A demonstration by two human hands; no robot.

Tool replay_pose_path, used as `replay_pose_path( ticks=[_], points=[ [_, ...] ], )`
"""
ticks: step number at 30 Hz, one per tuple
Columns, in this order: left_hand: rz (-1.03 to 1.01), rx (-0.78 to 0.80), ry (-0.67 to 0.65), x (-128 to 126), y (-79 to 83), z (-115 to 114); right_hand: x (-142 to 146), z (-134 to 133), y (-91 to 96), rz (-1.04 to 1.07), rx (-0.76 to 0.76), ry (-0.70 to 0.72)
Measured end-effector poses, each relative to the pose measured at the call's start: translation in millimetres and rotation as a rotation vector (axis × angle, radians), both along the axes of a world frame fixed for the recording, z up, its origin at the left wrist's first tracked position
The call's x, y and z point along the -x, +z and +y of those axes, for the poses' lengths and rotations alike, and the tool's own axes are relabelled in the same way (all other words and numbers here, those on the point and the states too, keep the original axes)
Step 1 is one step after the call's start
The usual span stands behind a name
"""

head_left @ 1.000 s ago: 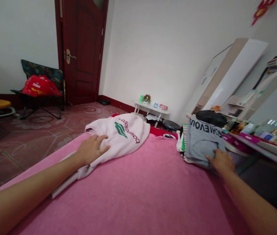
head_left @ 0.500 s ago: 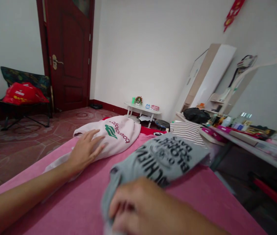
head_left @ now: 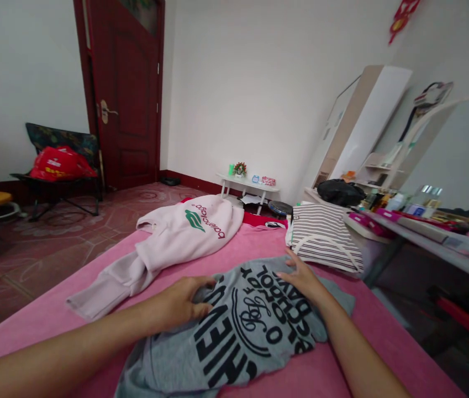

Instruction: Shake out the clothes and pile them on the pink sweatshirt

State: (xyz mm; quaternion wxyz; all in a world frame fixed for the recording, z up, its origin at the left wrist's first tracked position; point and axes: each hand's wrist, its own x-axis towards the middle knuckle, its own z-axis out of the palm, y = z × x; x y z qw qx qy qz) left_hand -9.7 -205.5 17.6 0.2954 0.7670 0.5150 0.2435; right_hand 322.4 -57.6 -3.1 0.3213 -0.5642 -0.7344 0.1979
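Observation:
A grey T-shirt (head_left: pixel 254 326) with black lettering lies spread on the pink bed cover (head_left: pixel 325 370) in front of me. My left hand (head_left: pixel 186 304) rests at its left edge, thumb and index finger apart. Over the shirt's far right part, my right hand (head_left: pixel 300 279) has its fingers spread, close to or touching the cloth. Beyond my left arm is a pale pink sweatshirt (head_left: pixel 184 235) with a green print, one sleeve stretched toward me. Past my right hand a striped garment (head_left: pixel 325 232) lies folded.
A dressing table (head_left: pixel 416 235) crowded with bottles and boxes stands along the right. At the far wall is a low white table (head_left: pixel 248 182). A folding chair (head_left: pixel 62 135) carries a red bag (head_left: pixel 62 165) near the dark red door (head_left: pixel 128 94).
The grey T-shirt now lies flatter and nearer to me. My right hand has let go of its near end and moved to its far right; my left hand has moved from the sweatshirt onto the T-shirt.

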Motion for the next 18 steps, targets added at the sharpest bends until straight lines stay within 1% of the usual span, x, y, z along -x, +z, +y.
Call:
replay_pose_path(
  ticks=[1, 3, 4, 5, 6, 7, 8, 9, 10, 11, 12, 13, 14, 15, 16, 17, 18],
  points=[
    [-0.072, 0.069, -0.072, 0, 2.4, -1, -6, 1, -2.9, 0.002, 0.039, 0.051],
    [-0.207, 0.201, -0.22, 1, 7.4, -3, -10, -1, -2.8, -0.032, 0.074, 0.185],
    [-0.254, 0.269, -0.274, 1, 10.0, -4, -10, -3, -1.1, -0.056, 0.074, 0.247],
    [-0.282, 0.339, -0.3, 3, 13.1, -4, -8, -6, 1.2, -0.078, 0.068, 0.288],
    [-0.293, 0.403, -0.297, 5, 17.0, -4, -6, -8, 4.1, -0.089, 0.053, 0.305],
    [-0.289, 0.44, -0.266, 7, 22.2, -3, -4, -10, 7.9, -0.08, 0.031, 0.295],
    [-0.268, 0.435, -0.208, 11, 29.3, -3, -3, -12, 13.0, -0.042, 0.003, 0.253],
    [-0.241, 0.376, -0.12, 15, 38.3, -1, -2, -16, 19.9, 0.033, -0.04, 0.179],
    [-0.217, 0.265, -0.008, 20, 49.3, 0, -2, -19, 28.8, 0.145, -0.107, 0.076],
    [-0.206, 0.108, 0.122, 26, 62.0, 1, -2, -24, 39.3, 0.286, -0.205, -0.043],
    [-0.211, -0.082, 0.26, 31, 75.8, 2, -3, -29, 51.2, 0.442, -0.335, -0.159],
    [-0.223, -0.281, 0.383, 36, 90.1, 3, -4, -34, 63.5, 0.585, -0.489, -0.252],
    [-0.23, -0.473, 0.492, 41, 104.1, 3, -6, -39, 75.4, 0.686, -0.643, -0.303],
    [-0.223, -0.631, 0.579, 44, 117.1, 2, -8, -44, 85.8, 0.742, -0.776, -0.311],
    [-0.203, -0.73, 0.639, 47, 128.2, 1, -11, -48, 94.1, 0.754, -0.857, -0.274],
    [-0.179, -0.765, 0.672, 48, 136.7, -2, -15, -51, 100.0, 0.736, -0.876, -0.212],
    [-0.162, -0.734, 0.672, 48, 141.9, -5, -20, -52, 103.4, 0.709, -0.84, -0.16]
  ],
)
